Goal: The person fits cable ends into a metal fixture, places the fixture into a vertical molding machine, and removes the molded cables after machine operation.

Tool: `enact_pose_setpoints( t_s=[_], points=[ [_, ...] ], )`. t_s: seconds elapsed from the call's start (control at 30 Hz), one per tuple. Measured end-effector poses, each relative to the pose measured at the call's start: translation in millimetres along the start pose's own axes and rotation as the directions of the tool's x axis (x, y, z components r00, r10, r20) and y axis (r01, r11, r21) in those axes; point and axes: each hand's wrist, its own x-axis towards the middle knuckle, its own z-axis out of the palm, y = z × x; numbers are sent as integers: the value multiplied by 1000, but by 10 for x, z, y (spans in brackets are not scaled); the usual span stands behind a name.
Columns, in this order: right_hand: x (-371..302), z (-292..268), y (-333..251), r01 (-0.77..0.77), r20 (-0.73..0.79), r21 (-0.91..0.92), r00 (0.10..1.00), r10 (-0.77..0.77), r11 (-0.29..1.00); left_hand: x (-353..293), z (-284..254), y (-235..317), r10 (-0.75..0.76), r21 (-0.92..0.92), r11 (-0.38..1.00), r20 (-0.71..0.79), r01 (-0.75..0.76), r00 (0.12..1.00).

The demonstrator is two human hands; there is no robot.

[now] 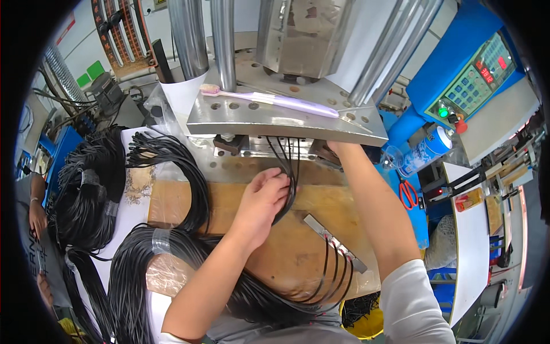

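Several thin black cables (294,172) hang from the metal mould (260,147) under the press's upper plate (286,131). My left hand (264,203) has its fingers curled round these cables, just in front of the mould. My right hand (335,148) reaches to the mould's right end; its fingers are hidden beneath the plate. Nearer me, a narrow metal mould bar (335,243) lies slanted on the tan work board (286,252), with several black cables running out of it. A large taped bundle of black cables (134,264) passes under my left forearm.
On the upper plate lies a purple and white toothbrush (272,101). More black cable bundles (91,195) fill the left side. At right are red-handled scissors (408,195), a spray can (427,150) and a blue control box (470,69). A yellow bin (364,329) stands below; another person's hand (38,218) shows far left.
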Motion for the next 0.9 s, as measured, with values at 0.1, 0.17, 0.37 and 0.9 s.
enact_pose_setpoints(
  t_s=[0.1,0.17,0.37,0.9],
  points=[
    [168,-186,114,22,124,-55,992,-15,998,3,43,37,-30,35,999,-9,30,1000],
    [381,-335,219,6,140,-43,990,0,999,8,37,45,-52,46,998,-3,52,999],
    [307,-257,198,45,162,3,986,-45,999,21,-3,37,-37,50,998,6,36,999],
    [-1227,-663,-524,-57,194,-661,950,243,749,-659,57,-74,-432,-94,868,338,487,836]
  ],
)
